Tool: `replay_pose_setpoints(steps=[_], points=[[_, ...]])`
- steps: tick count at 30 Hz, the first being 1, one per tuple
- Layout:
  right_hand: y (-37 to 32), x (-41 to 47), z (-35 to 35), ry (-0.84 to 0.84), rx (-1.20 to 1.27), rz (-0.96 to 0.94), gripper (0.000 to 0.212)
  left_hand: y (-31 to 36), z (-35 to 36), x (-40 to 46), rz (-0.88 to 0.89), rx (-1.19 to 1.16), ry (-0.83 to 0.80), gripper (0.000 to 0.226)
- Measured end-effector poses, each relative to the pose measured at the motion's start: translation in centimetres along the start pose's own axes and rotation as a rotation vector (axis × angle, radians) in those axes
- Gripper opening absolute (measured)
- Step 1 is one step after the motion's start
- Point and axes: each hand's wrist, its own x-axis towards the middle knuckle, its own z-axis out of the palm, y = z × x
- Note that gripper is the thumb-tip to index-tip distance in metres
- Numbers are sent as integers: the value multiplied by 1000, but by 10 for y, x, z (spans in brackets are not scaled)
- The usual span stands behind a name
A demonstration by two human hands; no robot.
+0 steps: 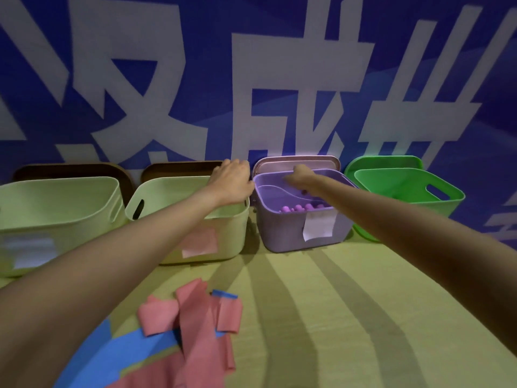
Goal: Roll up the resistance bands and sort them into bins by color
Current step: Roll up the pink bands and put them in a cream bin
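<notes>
The purple bin stands third from the left, with several purple rolled bands inside it. My right hand hangs over this bin, fingers pointing down into it, and nothing shows in them. My left hand lies against the bin's left edge, above the far corner of the second pale green bin. Its fingers curl away out of sight. Loose pink bands and blue bands lie in a heap on the table near me.
Another pale green bin stands at the far left and a bright green bin at the far right. All the bins stand against a blue wall with white characters. Lids lean behind them. The table is olive-yellow.
</notes>
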Motion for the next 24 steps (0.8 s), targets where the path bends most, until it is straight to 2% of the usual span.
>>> replay_pose_setpoints(steps=[2,5,10,13,16,19,21,24], points=[[-2,-14,-6,108,-26,-106,27,-3,-8,-16,-10,-66,7,32],[-4,-38,-10,168,-14,-217,31,-7,-14,-49,-7,-133,3,39],[-4,-98,4,311,13,-403,28,-23,-21,-110,29,-91,24,50],[0,-140,25,418,95,-574,25,-34,-25,-148,60,-49,74,48],[2,-181,54,410,172,-667,28,-44,-25,-190,69,-87,101,45],[10,-213,81,364,245,-699,27,-56,-17,-234,44,-74,110,55],[18,-229,99,327,276,-690,26,-63,-6,-266,-18,-117,114,56],[32,-250,126,179,377,-590,27,-70,17,-310,-155,-230,103,53]])
